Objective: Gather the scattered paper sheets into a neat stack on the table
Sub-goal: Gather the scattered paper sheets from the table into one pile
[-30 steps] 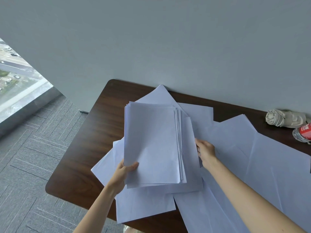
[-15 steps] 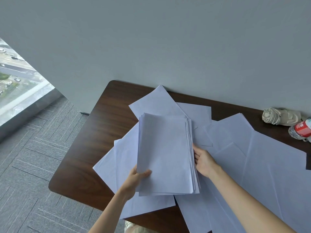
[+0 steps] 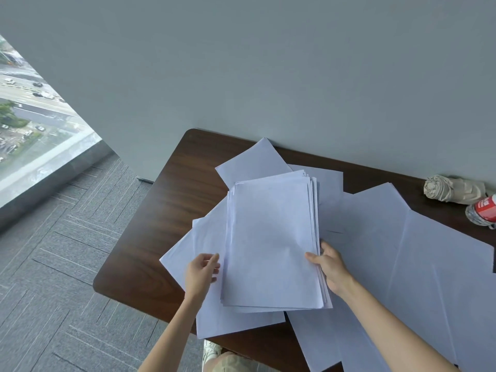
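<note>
Head view, looking down over desk (image 3: pixel 166 210).

- Stack (image 3: pixel 271 242) of gathered sheets is at desk centre, lying on top of loose paper. Its long axis runs from the person toward the wall, with the far end leaning slightly right. Edges are ragged along the right side and not yet squared.
- Right grip (image 3: pixel 331 267) is clamped on the stack's right long edge near the near corner, thumb on top and fingers hidden beneath.
- Left grip (image 3: pixel 202 272) is just beside the stack's left long edge, apart from it. Fingers are loosely curled and hold nothing visible. It hovers over, or rests on, the left loose sheets (image 3: pixel 209 237); contact cannot be told.
- Those sheets fan out leftward from under the stack. One far sheet (image 3: pixel 252 162) pokes toward the wall. The right spread (image 3: pixel 402 251) is wide, lying past the right grip.
- Folded umbrella (image 3: pixel 453 189) and bottle (image 3: pixel 483 213) are at the far right, well apart from the work.

Judgement: the left grip is free and nearest the leftward sheets, so these likely go next. The right spread would need a reach across, or a change of grips.
</note>
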A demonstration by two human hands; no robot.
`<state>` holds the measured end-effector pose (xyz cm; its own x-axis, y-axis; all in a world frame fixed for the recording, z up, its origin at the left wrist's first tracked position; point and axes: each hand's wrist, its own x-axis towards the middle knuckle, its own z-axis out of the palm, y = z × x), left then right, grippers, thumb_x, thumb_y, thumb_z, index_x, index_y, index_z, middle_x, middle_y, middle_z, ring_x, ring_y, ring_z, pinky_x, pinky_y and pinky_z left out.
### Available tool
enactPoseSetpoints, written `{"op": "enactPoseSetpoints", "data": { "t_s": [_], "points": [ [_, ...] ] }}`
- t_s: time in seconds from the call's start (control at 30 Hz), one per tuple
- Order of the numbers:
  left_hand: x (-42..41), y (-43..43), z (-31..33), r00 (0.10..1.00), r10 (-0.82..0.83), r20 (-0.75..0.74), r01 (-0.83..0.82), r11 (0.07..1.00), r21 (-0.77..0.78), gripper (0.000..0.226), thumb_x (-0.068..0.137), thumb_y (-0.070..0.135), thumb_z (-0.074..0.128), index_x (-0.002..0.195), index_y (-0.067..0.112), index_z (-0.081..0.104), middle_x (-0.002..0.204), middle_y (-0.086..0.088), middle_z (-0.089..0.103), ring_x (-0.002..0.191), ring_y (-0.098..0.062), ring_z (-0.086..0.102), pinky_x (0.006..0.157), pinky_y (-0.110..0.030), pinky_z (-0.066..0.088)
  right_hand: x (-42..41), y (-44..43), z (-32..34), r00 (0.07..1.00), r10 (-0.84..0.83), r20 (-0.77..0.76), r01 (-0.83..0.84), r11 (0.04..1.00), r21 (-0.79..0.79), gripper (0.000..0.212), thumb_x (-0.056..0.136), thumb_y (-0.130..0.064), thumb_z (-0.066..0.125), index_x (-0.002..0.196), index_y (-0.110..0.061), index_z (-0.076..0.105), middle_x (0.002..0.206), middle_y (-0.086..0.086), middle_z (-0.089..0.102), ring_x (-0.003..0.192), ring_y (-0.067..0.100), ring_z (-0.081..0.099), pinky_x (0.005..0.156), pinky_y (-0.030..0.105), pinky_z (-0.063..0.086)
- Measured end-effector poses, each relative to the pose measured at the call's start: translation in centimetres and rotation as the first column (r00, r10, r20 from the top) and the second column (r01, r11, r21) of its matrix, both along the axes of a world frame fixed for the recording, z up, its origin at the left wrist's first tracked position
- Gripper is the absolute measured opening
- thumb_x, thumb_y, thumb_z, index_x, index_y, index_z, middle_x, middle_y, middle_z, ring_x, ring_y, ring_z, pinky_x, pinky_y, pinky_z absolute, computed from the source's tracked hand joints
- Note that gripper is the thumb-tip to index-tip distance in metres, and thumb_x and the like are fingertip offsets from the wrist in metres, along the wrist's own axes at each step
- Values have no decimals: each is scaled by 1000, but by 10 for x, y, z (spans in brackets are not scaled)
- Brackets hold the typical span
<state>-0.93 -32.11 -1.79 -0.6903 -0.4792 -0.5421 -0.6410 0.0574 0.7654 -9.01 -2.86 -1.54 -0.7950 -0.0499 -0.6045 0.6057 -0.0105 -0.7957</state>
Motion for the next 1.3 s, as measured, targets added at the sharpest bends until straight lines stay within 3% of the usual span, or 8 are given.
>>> {"op": "enactPoseSetpoints", "data": {
  "t_s": [0.13, 0.3, 0.47, 0.63, 0.83, 0.97, 1.13, 1.3],
  "points": [
    [5, -12, 5, 997, 77, 9, -77, 995, 66, 29, 98, 34, 54, 99, 6, 63, 91, -11, 69, 85, -27, 68, 67, -32, 57, 9, -6, 5, 997, 76, -2, -76, 997, -16, 36, 85, 13, 58, 110, -13, 64, 107, 5, 72, 96, 22, 69, 74, 26, 57],
    [17, -27, -6, 981, 153, 118, -134, 979, -156, 28, 95, 39, 57, 102, 12, 62, 94, -3, 66, 89, -24, 65, 79, -39, 55, 21, -31, 5, 982, 188, 5, -188, 982, 2, 35, 87, 12, 57, 107, -17, 64, 106, 2, 72, 95, 17, 69, 78, 26, 57],
    [19, -29, -5, 967, 168, 189, -139, 977, -161, 37, 86, 32, 62, 62, 17, 39, 67, -1, 49, 63, -27, 50, 60, -30, 38, 33, -55, -4, 974, 228, 15, -228, 973, 36, 34, 88, 11, 56, 106, -17, 63, 107, 3, 71, 97, 18, 69, 87, 33, 56],
    [16, -26, -2, 961, 128, 246, -93, 985, -147, 55, 83, 27, 68, 54, 19, 22, 51, 0, 29, 50, -22, 30, 56, -29, 24, 40, -68, -11, 966, 259, 4, -258, 961, 99, 38, 89, 6, 57, 124, -8, 57, 120, 4, 66, 109, 17, 64, 101, 37, 48],
    [21, -30, 2, 995, 17, 99, -23, 998, 62, 39, 73, 40, 70, 86, 3, 67, 79, -6, 71, 71, -26, 68, 72, -41, 56, 41, -70, -23, 968, 249, 36, -252, 962, 104, 44, 87, -5, 62, 130, -10, 54, 126, 4, 64, 115, 19, 62, 104, 43, 46],
    [27, -33, -1, 996, -50, -73, 68, 961, 268, 36, 91, 17, 67, 125, 19, 54, 113, -4, 70, 94, -26, 72, 81, -46, 60, 45, -78, -12, 975, 202, 87, -211, 972, 102, 42, 89, -4, 60, 129, -14, 54, 126, 2, 64, 112, 18, 62, 100, 40, 49],
    [17, -54, 13, 975, -99, -197, 155, 944, 292, 40, 82, 11, 64, 119, 26, 59, 111, -12, 71, 92, -31, 72, 79, -48, 59, 50, -92, 7, 988, 87, 131, -92, 995, 34, 29, 86, 5, 61, 110, -10, 63, 106, 4, 71, 95, 18, 67, 68, 21, 51],
    [-15, -90, 30, 950, -231, -208, 296, 877, 378, 39, 85, 3, 68, 119, 21, 60, 114, -18, 70, 89, -31, 71, 74, -43, 59, 44, -109, 14, 979, -52, 197, 63, 997, -47, 29, 78, -7, 72, 107, -9, 69, 102, 7, 75, 100, 25, 67, 94, 40, 51]
  ]
}}
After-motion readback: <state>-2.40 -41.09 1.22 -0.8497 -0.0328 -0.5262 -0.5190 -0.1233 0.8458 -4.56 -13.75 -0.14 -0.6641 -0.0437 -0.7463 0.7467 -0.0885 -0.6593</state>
